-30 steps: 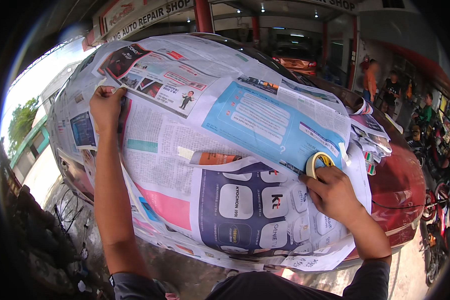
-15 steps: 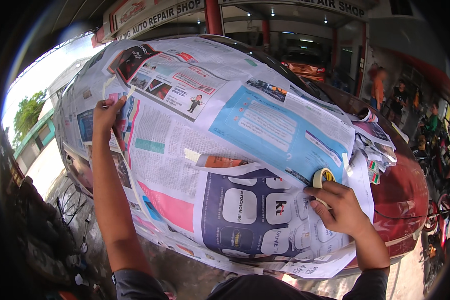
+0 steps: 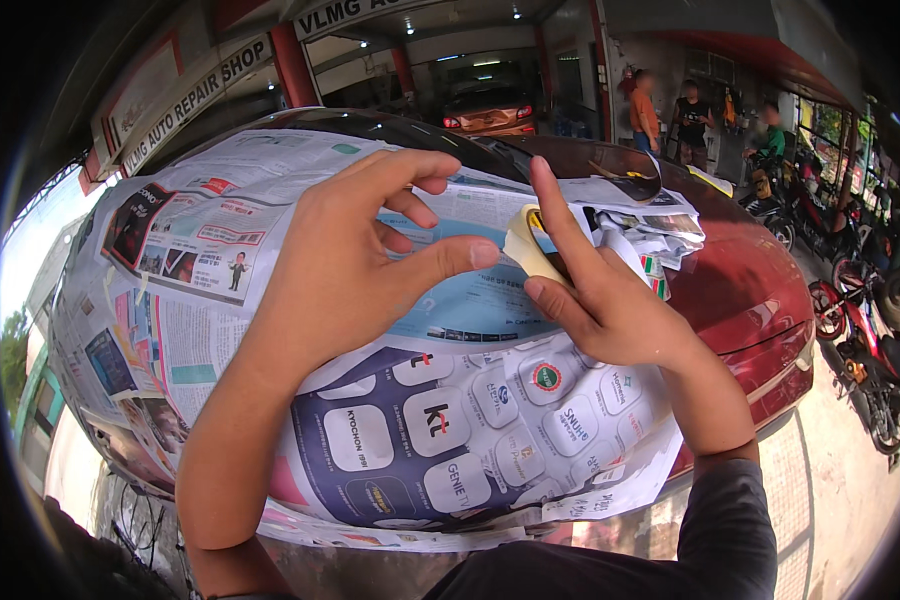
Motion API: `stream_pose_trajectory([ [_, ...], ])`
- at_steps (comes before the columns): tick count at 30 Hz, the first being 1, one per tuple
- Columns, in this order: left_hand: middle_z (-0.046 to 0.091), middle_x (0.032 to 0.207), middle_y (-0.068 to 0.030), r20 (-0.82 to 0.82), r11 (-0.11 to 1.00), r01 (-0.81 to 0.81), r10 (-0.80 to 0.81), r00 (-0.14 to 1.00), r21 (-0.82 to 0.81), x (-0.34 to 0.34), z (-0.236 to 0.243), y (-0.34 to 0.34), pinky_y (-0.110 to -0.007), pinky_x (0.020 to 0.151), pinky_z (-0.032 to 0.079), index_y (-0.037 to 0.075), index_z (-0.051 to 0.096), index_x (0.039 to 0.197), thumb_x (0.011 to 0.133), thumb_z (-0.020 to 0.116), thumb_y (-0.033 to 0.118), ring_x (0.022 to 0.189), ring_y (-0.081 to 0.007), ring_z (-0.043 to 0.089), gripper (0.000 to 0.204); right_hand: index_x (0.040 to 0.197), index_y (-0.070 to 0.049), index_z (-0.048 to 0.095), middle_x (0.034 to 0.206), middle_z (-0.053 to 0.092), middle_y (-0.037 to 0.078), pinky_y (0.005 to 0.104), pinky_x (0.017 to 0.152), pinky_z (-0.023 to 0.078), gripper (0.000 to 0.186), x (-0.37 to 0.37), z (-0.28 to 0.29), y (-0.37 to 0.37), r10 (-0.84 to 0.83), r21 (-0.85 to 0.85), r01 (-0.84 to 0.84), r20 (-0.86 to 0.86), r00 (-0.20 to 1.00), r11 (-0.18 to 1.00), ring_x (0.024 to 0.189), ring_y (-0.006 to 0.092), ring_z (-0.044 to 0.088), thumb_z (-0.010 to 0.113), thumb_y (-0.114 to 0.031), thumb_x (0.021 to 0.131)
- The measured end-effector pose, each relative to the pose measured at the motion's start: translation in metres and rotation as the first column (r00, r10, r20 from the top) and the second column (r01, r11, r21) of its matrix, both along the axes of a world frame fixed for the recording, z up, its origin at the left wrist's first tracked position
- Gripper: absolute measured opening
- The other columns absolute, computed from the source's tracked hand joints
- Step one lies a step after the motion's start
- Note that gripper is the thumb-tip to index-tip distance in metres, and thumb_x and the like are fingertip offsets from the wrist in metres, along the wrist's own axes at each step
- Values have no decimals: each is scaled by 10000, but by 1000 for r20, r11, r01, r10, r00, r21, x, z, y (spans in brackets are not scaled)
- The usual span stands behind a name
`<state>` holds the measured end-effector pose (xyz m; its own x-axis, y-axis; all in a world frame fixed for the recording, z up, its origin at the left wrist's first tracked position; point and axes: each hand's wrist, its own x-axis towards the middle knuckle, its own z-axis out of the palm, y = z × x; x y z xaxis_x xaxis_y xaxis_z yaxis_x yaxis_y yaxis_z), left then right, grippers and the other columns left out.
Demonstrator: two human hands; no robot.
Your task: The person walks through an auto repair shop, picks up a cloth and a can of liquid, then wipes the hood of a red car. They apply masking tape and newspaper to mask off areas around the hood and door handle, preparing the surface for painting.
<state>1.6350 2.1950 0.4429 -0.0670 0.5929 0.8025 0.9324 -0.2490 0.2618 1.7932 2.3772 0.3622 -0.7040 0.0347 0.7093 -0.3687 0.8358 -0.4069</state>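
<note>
A roll of cream masking tape [image 3: 526, 250] is in my right hand [image 3: 600, 295], held against the thumb with the index finger pointing up. My left hand [image 3: 355, 245] is raised beside it, fingers curved and apart, its thumb tip a short way left of the roll; I see nothing in it. Both hands are above overlapping newspaper sheets [image 3: 220, 255] that cover much of a dark red car [image 3: 745, 335]. Under my hands are a light blue printed page [image 3: 460, 300] and a dark blue one with white rounded squares [image 3: 410, 440]. My left hand hides part of the sheets.
Crumpled paper [image 3: 660, 230] is bunched on the car at the right. Several motorcycles [image 3: 875, 370] stand farther right. People [image 3: 692, 125] are in the background near the garage, where another car [image 3: 490, 110] is parked.
My left hand has left the paper at the far left and come up beside the right. My right hand has lifted the tape roll, and the view has swung right.
</note>
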Motion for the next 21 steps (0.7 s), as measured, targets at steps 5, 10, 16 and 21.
stream_pose_trajectory([
  [5,682,837,-78,32,988,81,-78,996,-128,19,-5,54,-301,626,502,-17,679,959,862,830,142,686,-176,651,240,1646,-45,-174,1018,660,344,507,782,527,988,12,17,2,51,-30,-51,-5,999,998,811,498,670,547,-10,971],
  [10,654,791,-57,-268,995,69,-47,962,75,35,5,85,-301,604,479,-8,642,909,939,769,145,662,-134,609,201,1176,-72,702,696,656,44,318,550,512,202,12,25,65,-207,-62,198,-219,954,978,579,181,653,673,-95,977],
  [16,648,928,39,206,972,-201,223,953,-122,-86,67,150,-256,777,476,101,671,1027,1038,654,278,881,-67,589,178,1207,-50,699,829,675,64,362,560,528,372,36,-28,18,-264,193,441,-573,776,876,762,240,686,767,-190,870],
  [21,656,1131,20,187,617,81,109,976,-783,-66,23,241,-304,828,527,117,628,1127,1051,655,340,1027,-89,596,238,1406,-46,548,1165,658,208,373,778,610,577,23,-88,30,-438,83,466,-235,868,881,1139,340,628,726,-273,907],
])
